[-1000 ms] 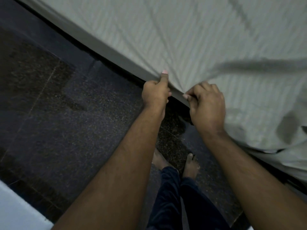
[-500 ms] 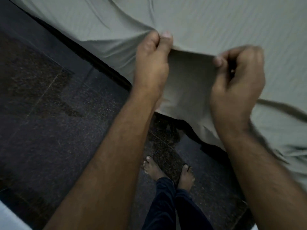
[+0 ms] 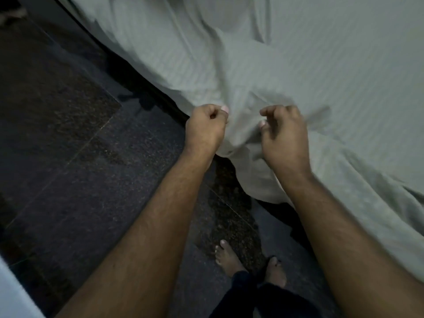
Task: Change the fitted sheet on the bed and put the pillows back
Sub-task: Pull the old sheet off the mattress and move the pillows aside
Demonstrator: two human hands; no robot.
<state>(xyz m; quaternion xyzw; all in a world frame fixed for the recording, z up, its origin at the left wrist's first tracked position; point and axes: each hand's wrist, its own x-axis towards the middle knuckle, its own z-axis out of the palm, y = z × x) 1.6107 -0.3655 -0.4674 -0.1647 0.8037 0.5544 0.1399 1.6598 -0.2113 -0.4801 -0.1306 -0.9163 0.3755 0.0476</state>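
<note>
A pale grey-green striped fitted sheet lies rumpled over the bed and hangs off its near edge toward the floor. My left hand is curled into a fist at the sheet's edge, and its thumb and forefinger pinch a bunched fold where the creases meet. My right hand hovers just above the sheet a little to the right. Its fingers are loosely curled, there is a gap between thumb and forefinger, and no cloth is in it. No pillows are in view.
Dark speckled stone floor fills the left and the bottom. My bare feet stand close to the bed's dark base. A pale object's corner shows at the bottom left.
Both hands had lifted the sheet's edge high half a second ago. They have come down to the bed edge. The right hand has let go and the sheet has settled in folds.
</note>
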